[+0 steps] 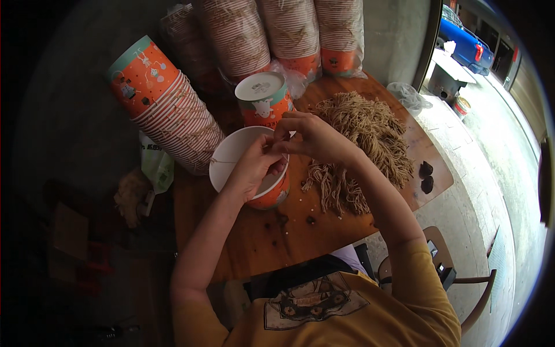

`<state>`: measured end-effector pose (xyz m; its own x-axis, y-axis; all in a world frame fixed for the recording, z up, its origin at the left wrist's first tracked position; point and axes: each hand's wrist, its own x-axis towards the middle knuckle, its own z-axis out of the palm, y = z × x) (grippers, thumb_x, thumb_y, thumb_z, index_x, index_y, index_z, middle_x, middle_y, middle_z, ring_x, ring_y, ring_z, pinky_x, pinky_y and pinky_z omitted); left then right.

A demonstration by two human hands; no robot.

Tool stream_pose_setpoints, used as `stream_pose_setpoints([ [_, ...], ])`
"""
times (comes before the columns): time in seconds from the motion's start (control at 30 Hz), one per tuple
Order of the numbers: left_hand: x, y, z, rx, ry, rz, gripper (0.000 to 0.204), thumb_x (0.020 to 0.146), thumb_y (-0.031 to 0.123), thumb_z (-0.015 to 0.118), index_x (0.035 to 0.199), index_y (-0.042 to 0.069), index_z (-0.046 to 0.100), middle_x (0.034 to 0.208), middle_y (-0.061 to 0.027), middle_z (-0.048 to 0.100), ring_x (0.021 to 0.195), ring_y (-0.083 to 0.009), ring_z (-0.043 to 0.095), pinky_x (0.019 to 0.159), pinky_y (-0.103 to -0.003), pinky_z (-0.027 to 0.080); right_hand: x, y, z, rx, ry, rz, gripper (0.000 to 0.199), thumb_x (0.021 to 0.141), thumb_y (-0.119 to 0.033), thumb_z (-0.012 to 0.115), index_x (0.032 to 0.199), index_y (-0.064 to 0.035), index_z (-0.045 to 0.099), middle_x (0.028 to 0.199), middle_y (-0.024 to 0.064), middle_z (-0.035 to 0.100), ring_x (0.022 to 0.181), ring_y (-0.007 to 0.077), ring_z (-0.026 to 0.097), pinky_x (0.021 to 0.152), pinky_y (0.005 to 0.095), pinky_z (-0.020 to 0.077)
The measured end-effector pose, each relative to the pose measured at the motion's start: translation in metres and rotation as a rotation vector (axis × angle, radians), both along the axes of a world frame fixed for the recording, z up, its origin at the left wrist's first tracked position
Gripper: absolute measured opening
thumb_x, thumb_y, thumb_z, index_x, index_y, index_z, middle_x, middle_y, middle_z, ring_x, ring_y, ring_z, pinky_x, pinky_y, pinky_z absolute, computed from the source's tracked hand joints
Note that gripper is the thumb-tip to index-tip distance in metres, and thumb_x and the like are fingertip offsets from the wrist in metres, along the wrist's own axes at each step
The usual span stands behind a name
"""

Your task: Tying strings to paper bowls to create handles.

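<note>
An open paper bucket [267, 199], white inside and orange outside, stands upright on the wooden table in front of me. My left hand [253, 168] is closed over its opening, thumb and fingers pinched. A thin tan cord [224, 161] runs from the bucket's left rim to this hand. At the right rim my right hand [318, 137] is closed too, its fingertips pinched against those of the left. What lies between the right fingertips is hidden. Right of the bucket spreads a heap of tan cords [370, 133].
Behind the bucket, another orange bucket [260, 87] sits upside down. A leaning stack of buckets [173, 118] rises at the left, and several bagged stacks [289, 34] line the back. Dark sunglasses [426, 176] lie near the table's right edge. A wooden chair [483, 301] stands at lower right.
</note>
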<state>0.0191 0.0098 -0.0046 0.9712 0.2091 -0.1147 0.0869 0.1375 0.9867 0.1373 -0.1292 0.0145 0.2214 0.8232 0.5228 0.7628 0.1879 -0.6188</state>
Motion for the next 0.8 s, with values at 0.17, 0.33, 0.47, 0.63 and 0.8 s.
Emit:
stream_pose_setpoints([
  [0.17, -0.006, 0.008, 0.001, -0.069, 0.020, -0.158, 0.012, 0.094, 0.014, 0.055, 0.100, 0.005, 0.056, 0.086, -0.0008, 0.055, 0.074, -0.0074, 0.051, 0.066, -0.021, 0.042, 0.008, 0.012, -0.004, -0.043, 0.078, 0.016, 0.016, 0.083, -0.017, 0.067, 0.088, -0.0031, 0.062, 0.090, 0.0080, 0.057, 0.086, 0.0224, 0.059, 0.076, 0.0335, 0.0462],
  [0.33, -0.008, 0.009, 0.002, -0.139, 0.064, -0.225, 0.013, 0.094, 0.013, 0.055, 0.103, 0.004, 0.057, 0.088, 0.0001, 0.056, 0.076, -0.0065, 0.053, 0.068, -0.019, 0.043, 0.013, 0.012, -0.026, 0.005, 0.042, -0.054, 0.015, 0.085, -0.016, 0.065, 0.092, -0.0038, 0.062, 0.092, 0.0084, 0.056, 0.087, 0.0234, 0.059, 0.077, 0.0327, 0.0463],
  [0.47, -0.005, 0.009, 0.000, -0.159, 0.031, -0.228, 0.011, 0.093, 0.016, 0.056, 0.097, 0.005, 0.058, 0.084, 0.0013, 0.057, 0.073, -0.0050, 0.052, 0.066, -0.019, 0.042, 0.004, 0.001, -0.035, 0.195, 0.078, -0.237, 0.013, 0.087, -0.014, 0.062, 0.094, -0.0024, 0.061, 0.093, 0.0082, 0.055, 0.088, 0.0202, 0.059, 0.078, 0.0302, 0.0472],
  [0.63, -0.003, 0.009, -0.001, -0.190, 0.024, -0.206, 0.010, 0.092, 0.015, 0.057, 0.096, 0.006, 0.058, 0.083, 0.0015, 0.057, 0.071, -0.0043, 0.052, 0.065, -0.018, 0.041, -0.027, -0.027, -0.039, 0.149, 0.186, -0.254, 0.018, 0.085, -0.017, 0.065, 0.094, -0.0018, 0.062, 0.085, 0.0101, 0.059, 0.074, 0.0217, 0.062, 0.067, 0.0318, 0.0493],
  [0.8, -0.001, 0.009, -0.002, -0.178, 0.041, -0.192, 0.010, 0.093, 0.014, 0.056, 0.098, 0.006, 0.057, 0.085, 0.0010, 0.058, 0.071, -0.0051, 0.052, 0.065, -0.018, 0.042, -0.040, -0.030, -0.040, -0.003, 0.331, -0.414, 0.018, 0.085, -0.017, 0.066, 0.092, -0.0014, 0.061, 0.076, 0.0085, 0.060, 0.068, 0.0165, 0.058, 0.064, 0.0293, 0.0474],
])
